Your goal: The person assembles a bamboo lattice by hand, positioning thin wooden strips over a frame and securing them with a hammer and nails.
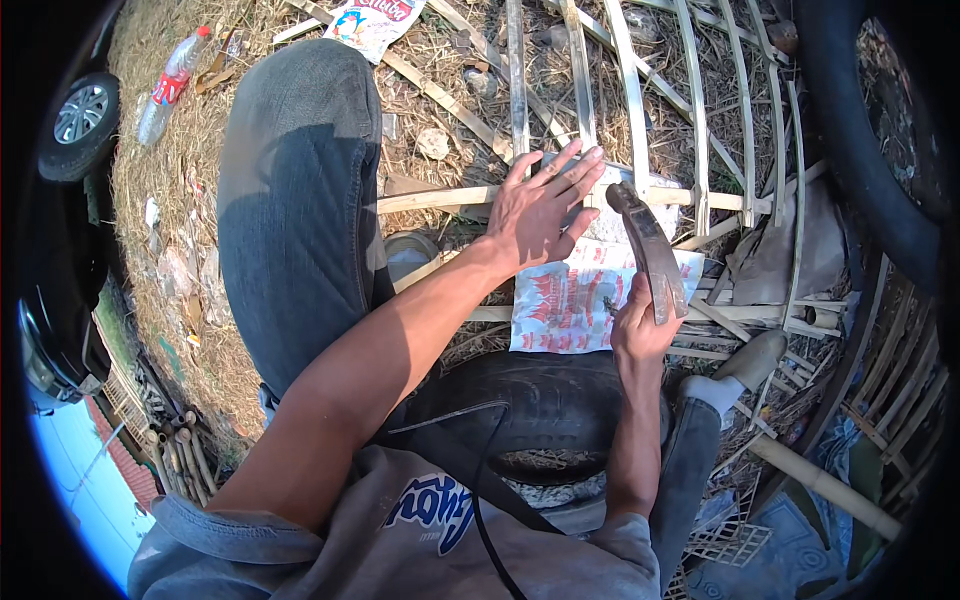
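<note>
My left hand (540, 210) lies flat with its fingers stretched out over a crossing of bamboo strips. Beneath it runs a crosswise bamboo strip (440, 199), and a long lengthwise strip (577, 70) ends under the fingers. Just to the right, my right hand (645, 328) is closed around a hammer (652, 245), whose worn metal head is raised near the left fingers. The hammer's handle is mostly hidden. Below both hands is a white sheet with red print (560, 310); small dark things on it are too small to name.
A black tire (530, 400) lies before me, and another tire (880, 130) is at upper right. Bamboo strips (690, 90) form a lattice over dry grass. A plastic bottle (172, 85) and a printed wrapper (372, 25) lie farther out. A bamboo pole (830, 488) lies lower right.
</note>
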